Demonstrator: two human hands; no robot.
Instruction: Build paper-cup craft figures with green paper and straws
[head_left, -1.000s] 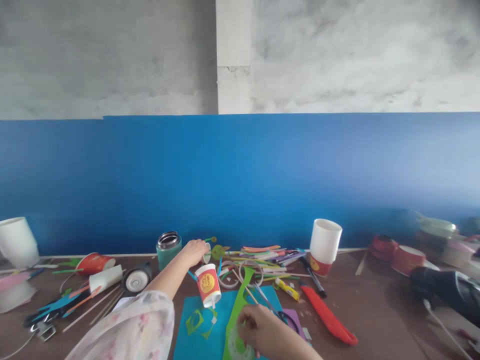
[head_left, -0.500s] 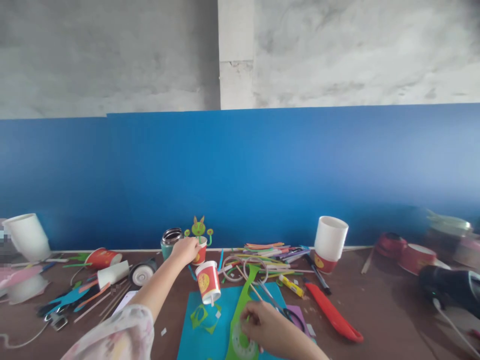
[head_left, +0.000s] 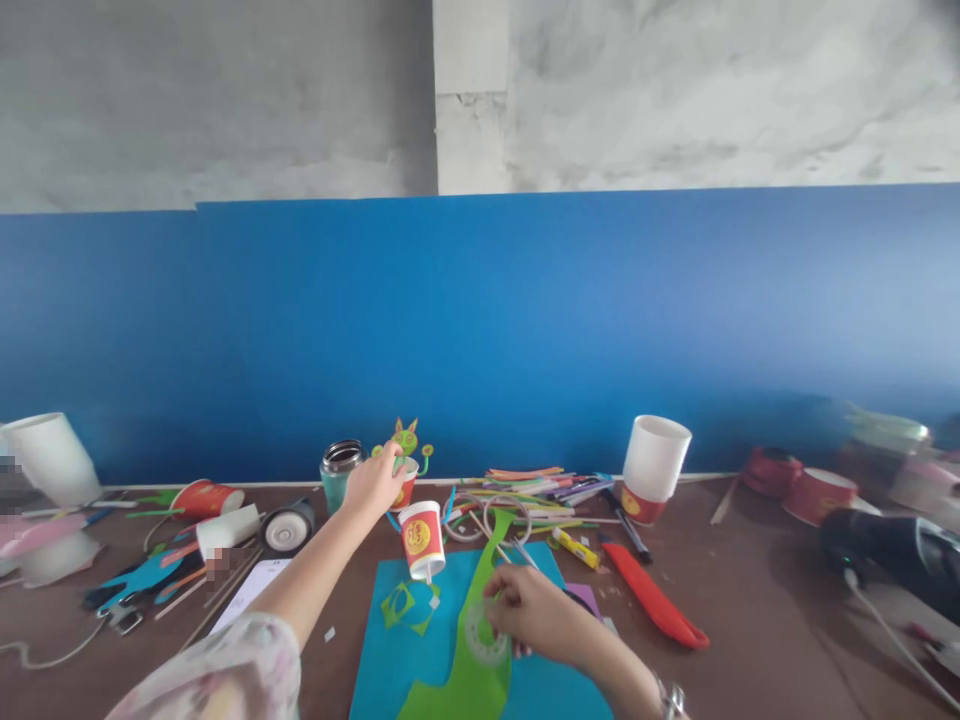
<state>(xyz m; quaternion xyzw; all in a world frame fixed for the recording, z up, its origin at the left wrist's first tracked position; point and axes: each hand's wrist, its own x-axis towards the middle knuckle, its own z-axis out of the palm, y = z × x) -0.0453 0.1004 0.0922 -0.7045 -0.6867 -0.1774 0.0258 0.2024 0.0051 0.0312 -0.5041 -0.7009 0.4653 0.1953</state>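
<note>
My left hand (head_left: 379, 478) reaches to the back, its fingertips closed against the lower left of the green paper figure (head_left: 406, 440). That figure has pointed ears and round eyes, and stands out of a red and white paper cup (head_left: 405, 486), partly hidden by the hand. My right hand (head_left: 529, 605) is closed, fingers curled at a clear ring (head_left: 487, 633), maybe a tape roll, over a green paper cutout (head_left: 469, 680). Under these lies a blue sheet (head_left: 390, 640). In front of the figure's cup, another paper cup (head_left: 422, 538) has a white stick at its lower end.
A teal flask (head_left: 337, 478) stands left of the figure. Colored sticks (head_left: 547, 490), a yellow glue stick (head_left: 575, 548) and a red cutter-like tool (head_left: 651, 597) lie right. Stacked paper cups (head_left: 654, 465) stand behind them. A phone (head_left: 251, 590) lies left.
The whole view has shifted slightly. My left fingertips have risen from the cup's rim to the figure's head. My right hand and the clear ring have moved a little farther from me.
</note>
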